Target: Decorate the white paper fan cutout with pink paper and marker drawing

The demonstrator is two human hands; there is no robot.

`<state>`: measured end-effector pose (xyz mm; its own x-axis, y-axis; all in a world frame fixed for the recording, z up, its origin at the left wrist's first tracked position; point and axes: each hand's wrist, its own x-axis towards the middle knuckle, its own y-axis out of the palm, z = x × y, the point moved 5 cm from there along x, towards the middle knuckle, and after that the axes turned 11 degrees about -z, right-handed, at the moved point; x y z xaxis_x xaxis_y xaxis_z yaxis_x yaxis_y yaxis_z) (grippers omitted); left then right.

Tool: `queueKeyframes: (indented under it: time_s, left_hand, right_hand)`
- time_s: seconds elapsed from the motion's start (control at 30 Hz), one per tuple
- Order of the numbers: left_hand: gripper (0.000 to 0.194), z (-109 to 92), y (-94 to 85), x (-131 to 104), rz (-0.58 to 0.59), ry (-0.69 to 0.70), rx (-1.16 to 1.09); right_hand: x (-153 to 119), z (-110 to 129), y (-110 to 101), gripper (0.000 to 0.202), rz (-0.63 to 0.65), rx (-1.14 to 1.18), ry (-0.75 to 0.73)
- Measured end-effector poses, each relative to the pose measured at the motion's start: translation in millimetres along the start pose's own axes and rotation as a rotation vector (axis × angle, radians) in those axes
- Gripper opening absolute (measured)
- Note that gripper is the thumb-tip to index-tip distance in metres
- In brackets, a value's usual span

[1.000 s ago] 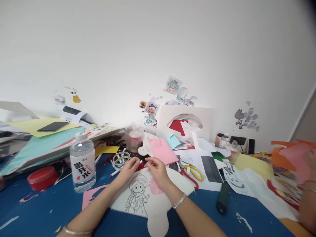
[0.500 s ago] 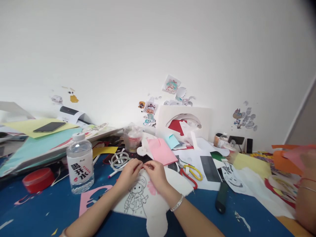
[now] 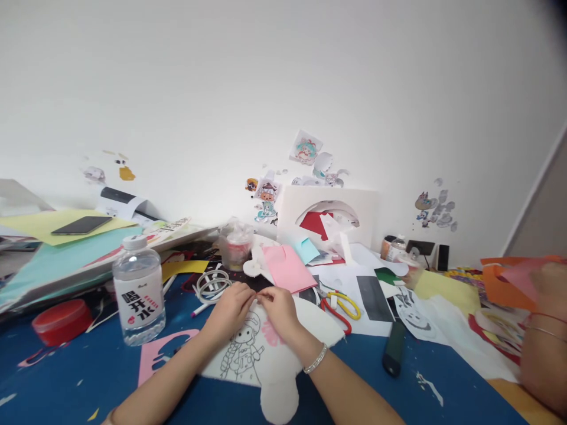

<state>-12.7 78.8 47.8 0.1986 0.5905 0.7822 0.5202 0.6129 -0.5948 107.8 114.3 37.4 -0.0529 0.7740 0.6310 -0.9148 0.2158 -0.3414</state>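
A white fan-shaped board (image 3: pixel 279 401) with a rounded handle lies on the blue table, its handle toward me. It bears a black line drawing of a figure with a braid (image 3: pixel 243 354) and a pink flower-like patch (image 3: pixel 270 333). Over the board's far part, my left hand (image 3: pixel 234 304) and my right hand (image 3: pixel 275 307) meet with their fingertips pinched together. Whatever small piece is between them is mostly hidden; a bit of red or pink shows at the tips. Scissors (image 3: pixel 339 310) with red and yellow handles lie right of my right hand.
A water bottle (image 3: pixel 138 289), a red round tub (image 3: pixel 62 321) and pink cut paper (image 3: pixel 166 351) are on the left. Behind my hands are a coiled white cable (image 3: pixel 211 286) and pink folded paper (image 3: pixel 287 268). A dark green cutter (image 3: pixel 393 349) and another person's arm (image 3: pixel 543 348) are at right.
The whole view has shifted slightly, so things sit a little further left. My hands stay pinched together over the board, with little finger movement.
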Motion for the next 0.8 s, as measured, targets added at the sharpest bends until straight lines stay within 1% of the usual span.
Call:
queueKeyframes:
  time_s: [0.1, 0.27, 0.5, 0.8]
  left_hand:
    - [0.032, -0.2, -2.7, -0.1, -0.011, 0.008, 0.056]
    - [0.03, -1.7, -7.9, 0.6, -0.047, 0.014, 0.127]
    - [0.029, -6.0, -4.8, -0.5, -0.03, 0.072, 0.151]
    - [0.025, -8.0, -5.0, -1.9, -0.028, 0.1, 0.169]
  right_hand:
    - [0.3, 0.9, -1.4, 0.009, -0.013, -0.059, 0.006]
    - [1.5, 1.1, -4.0, 0.013, -0.068, -0.111, -0.013]
    - [4.8, -2.3, -6.3, 0.013, -0.098, -0.066, 0.002]
    - [5.0, -3.6, -6.3, 0.015, -0.094, 0.016, 0.016]
